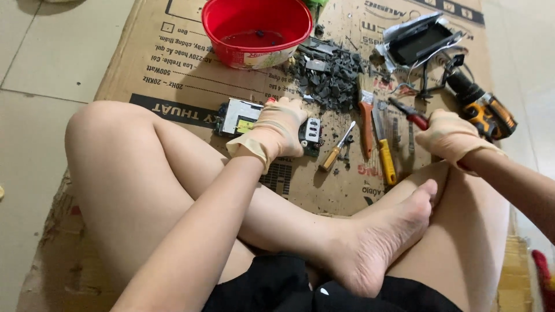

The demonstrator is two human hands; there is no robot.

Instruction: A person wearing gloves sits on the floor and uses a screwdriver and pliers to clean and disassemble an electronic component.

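My gloved left hand (278,130) presses down on a green circuit board (237,117) lying on flattened cardboard (144,63). My gloved right hand (448,137) is closed around red-handled pliers (411,116), whose tip points up and to the left. Between the hands lie a small yellow-handled screwdriver (337,148), an orange-handled brush (366,118) and a yellow utility knife (384,151). My crossed bare legs fill the lower part of the view.
A red plastic bowl (257,29) stands at the top centre. A pile of dark broken parts (329,75) lies beside it. A dismantled black device with foil (419,40) and a yellow-black cordless drill (484,110) sit at the upper right. Tiled floor surrounds the cardboard.
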